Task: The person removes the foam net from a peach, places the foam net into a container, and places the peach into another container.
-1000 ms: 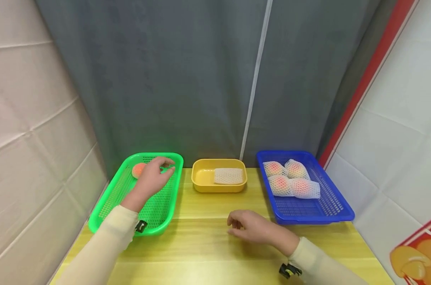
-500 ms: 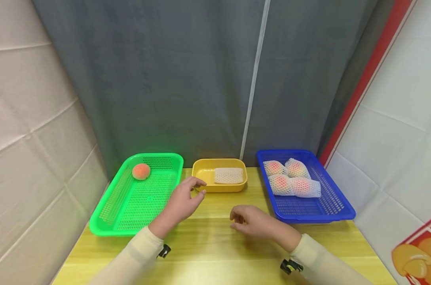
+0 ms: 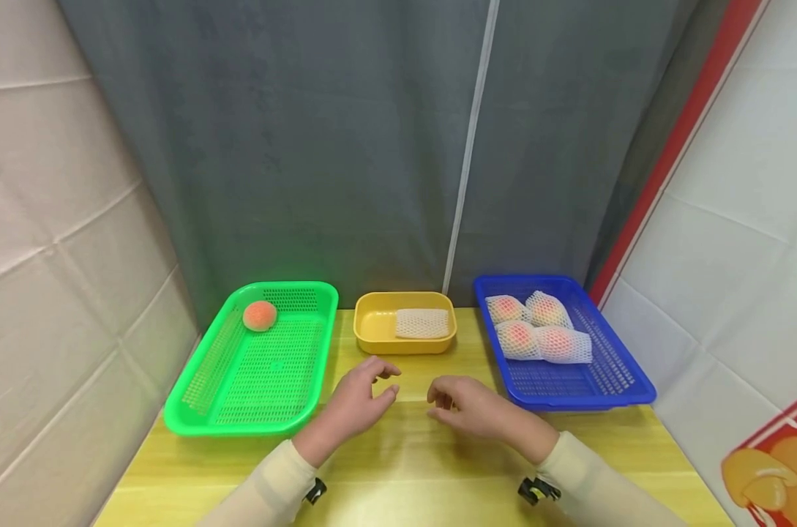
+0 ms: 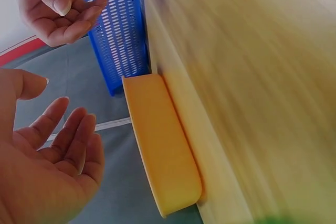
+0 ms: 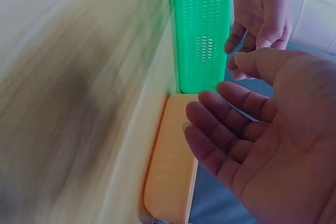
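Note:
My left hand [image 3: 357, 402] hovers over the table in front of the yellow tray [image 3: 405, 345], fingers loosely bent and nothing between them. Facing it a short way off, my right hand [image 3: 470, 410] also holds nothing; its relaxed fingers show in the right wrist view. Inside the yellow tray lies a white foam net sleeve [image 3: 421, 323]. One bare peach [image 3: 260, 315] sits at the back left of the green basket [image 3: 190, 419]. To the right, several peaches in white foam nets [image 3: 518, 338] lie together in the blue basket [image 3: 612, 366].
All three containers stand on a yellow wood-grain table [image 3: 398, 476]. A dark grey curtain [image 3: 293, 146] hangs right behind them. Pale panels close in the left side [image 3: 62, 293] and the right side [image 3: 734, 219].
My left hand has come from over the green basket, right and toward me, to a place before the yellow tray. My right hand has hardly moved. The peaches lie as before.

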Demonstrator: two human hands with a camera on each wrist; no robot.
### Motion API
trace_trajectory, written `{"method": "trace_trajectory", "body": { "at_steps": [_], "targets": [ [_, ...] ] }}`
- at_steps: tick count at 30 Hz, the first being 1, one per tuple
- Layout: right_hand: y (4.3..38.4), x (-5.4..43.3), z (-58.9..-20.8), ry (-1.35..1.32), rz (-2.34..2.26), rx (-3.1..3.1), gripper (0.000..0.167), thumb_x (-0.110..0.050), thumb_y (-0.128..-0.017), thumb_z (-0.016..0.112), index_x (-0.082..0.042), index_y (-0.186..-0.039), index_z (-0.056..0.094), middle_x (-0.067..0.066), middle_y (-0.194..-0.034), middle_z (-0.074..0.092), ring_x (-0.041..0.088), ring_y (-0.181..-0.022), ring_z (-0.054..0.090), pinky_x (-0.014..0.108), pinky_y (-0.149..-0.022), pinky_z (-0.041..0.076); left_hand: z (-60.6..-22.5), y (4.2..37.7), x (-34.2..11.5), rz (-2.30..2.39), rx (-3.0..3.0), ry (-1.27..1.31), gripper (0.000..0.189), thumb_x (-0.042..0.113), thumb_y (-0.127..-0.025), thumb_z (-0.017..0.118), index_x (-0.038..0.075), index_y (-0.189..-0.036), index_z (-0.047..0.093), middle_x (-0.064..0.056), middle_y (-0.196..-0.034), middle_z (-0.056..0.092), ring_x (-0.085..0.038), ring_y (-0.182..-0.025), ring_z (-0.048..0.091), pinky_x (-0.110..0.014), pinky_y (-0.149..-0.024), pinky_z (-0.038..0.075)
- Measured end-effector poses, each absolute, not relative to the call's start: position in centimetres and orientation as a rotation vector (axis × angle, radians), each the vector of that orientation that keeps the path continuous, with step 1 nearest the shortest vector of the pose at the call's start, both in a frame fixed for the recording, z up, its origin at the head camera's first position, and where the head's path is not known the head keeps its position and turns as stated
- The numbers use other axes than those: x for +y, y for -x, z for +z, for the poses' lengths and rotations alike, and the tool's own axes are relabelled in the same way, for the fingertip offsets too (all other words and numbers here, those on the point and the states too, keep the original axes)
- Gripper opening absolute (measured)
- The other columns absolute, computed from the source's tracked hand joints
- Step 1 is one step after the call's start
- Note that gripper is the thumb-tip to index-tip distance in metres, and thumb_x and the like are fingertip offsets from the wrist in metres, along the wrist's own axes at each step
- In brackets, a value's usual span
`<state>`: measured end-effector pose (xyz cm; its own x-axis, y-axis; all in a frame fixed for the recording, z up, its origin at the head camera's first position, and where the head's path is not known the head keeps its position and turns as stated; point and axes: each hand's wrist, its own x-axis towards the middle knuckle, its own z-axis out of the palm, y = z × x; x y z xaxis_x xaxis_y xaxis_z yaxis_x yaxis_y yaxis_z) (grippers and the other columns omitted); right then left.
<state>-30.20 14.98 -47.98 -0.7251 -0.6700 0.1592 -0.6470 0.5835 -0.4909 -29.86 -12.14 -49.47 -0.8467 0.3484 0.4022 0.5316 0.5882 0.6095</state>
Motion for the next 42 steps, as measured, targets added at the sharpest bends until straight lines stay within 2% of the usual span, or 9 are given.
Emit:
{"method": "trace_trajectory", "body": {
  "at_steps": [4,10,17,24,29,35,42],
  "targets": [
    [30.2,15.4,-47.5,1.144,-0.824,2.783,0.007,-0.018,-0.105,0.078,-0.014,-0.109,0.073,-0.012,-0.093,0.067,0.008,-0.086,0.064,0.029,-0.078,0.058,-49.2,30.2,-11.8,-1.111,-2.580,0.751,0.022,0.017,-0.103,0.074,0.012,-0.125,0.075,-0.002,-0.122,0.073,-0.022,-0.116,0.069,-0.049,-0.100,0.059],
    [30.0,16.4,-46.6,1.122,-0.827,2.810,0.007,-0.021,-0.106,0.077,-0.017,-0.109,0.072,-0.013,-0.095,0.068,0.003,-0.088,0.064,0.031,-0.080,0.059,-48.8,30.7,-11.2,-1.085,-2.592,0.774,0.023,0.023,-0.104,0.075,0.016,-0.126,0.075,0.000,-0.123,0.072,-0.021,-0.118,0.069,-0.047,-0.101,0.059],
    [30.1,19.0,-44.6,1.029,-0.886,2.893,0.008,-0.024,-0.108,0.075,-0.017,-0.111,0.073,-0.012,-0.098,0.069,0.006,-0.090,0.065,0.043,-0.083,0.062,-47.8,31.7,-9.1,-1.100,-2.548,0.872,0.025,0.024,-0.104,0.075,0.015,-0.128,0.074,0.002,-0.125,0.071,-0.020,-0.119,0.068,-0.044,-0.103,0.058],
    [30.4,22.7,-42.8,0.882,-0.944,2.999,0.009,-0.023,-0.108,0.075,-0.016,-0.114,0.073,-0.011,-0.097,0.069,0.007,-0.089,0.065,0.033,-0.079,0.059,-46.8,33.1,-5.7,-1.074,-2.496,1.036,0.028,0.024,-0.104,0.073,0.013,-0.130,0.074,-0.001,-0.127,0.071,-0.023,-0.123,0.069,-0.041,-0.108,0.056],
    [30.6,25.3,-42.6,0.860,-0.933,3.097,0.007,-0.018,-0.105,0.078,-0.019,-0.109,0.073,-0.012,-0.093,0.068,0.007,-0.085,0.064,0.032,-0.078,0.058,-46.1,33.6,-2.9,-1.012,-2.449,1.156,0.028,0.024,-0.104,0.073,0.011,-0.129,0.074,-0.001,-0.126,0.071,-0.020,-0.120,0.069,-0.036,-0.106,0.057],
    [30.6,28.0,-42.2,0.769,-0.971,3.141,0.006,-0.015,-0.106,0.077,-0.012,-0.111,0.074,-0.007,-0.095,0.071,0.011,-0.089,0.067,0.033,-0.080,0.060,-46.0,33.6,0.5,-0.963,-2.387,1.269,0.027,0.024,-0.104,0.073,0.009,-0.127,0.074,-0.005,-0.125,0.073,-0.020,-0.118,0.069,-0.033,-0.105,0.056],
    [30.7,30.0,-41.7,0.676,-0.937,3.184,0.008,-0.018,-0.108,0.074,-0.012,-0.112,0.074,-0.006,-0.095,0.071,0.013,-0.090,0.066,0.034,-0.081,0.059,-46.1,34.3,3.7,-0.794,-2.330,1.358,0.025,0.026,-0.104,0.075,0.012,-0.125,0.076,0.001,-0.121,0.073,-0.015,-0.112,0.069,-0.026,-0.103,0.054]
  ]
}}
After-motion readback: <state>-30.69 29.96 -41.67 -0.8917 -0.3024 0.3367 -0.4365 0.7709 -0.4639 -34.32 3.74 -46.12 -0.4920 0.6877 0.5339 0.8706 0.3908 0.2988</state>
